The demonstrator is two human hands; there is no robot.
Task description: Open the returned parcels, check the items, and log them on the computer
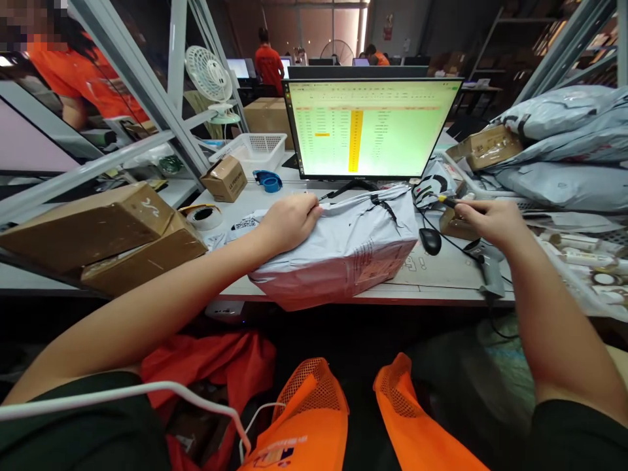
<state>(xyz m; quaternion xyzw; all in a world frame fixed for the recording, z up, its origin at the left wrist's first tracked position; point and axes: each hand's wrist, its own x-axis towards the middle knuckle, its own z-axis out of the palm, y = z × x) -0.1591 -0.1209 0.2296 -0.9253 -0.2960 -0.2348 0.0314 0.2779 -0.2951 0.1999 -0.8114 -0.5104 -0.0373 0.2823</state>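
A grey plastic mailer parcel [343, 252] lies on the desk in front of me, overhanging the near edge. My left hand [289, 221] rests on its top left corner with fingers curled against the bag. My right hand [490, 219] is closed around a small yellow-and-black tool [445, 199], held to the right of the parcel above a small brown box [456, 227]. A black mouse [430, 241] sits between the parcel and my right hand. A grey barcode scanner [488, 268] lies under my right wrist.
A monitor [370, 127] with a spreadsheet stands behind the parcel. Cardboard boxes [103, 229] are stacked at the left, tape rolls [205, 216] and a white basket [260, 149] behind. Grey mailers [564, 144] pile up at the right. People in orange work beyond.
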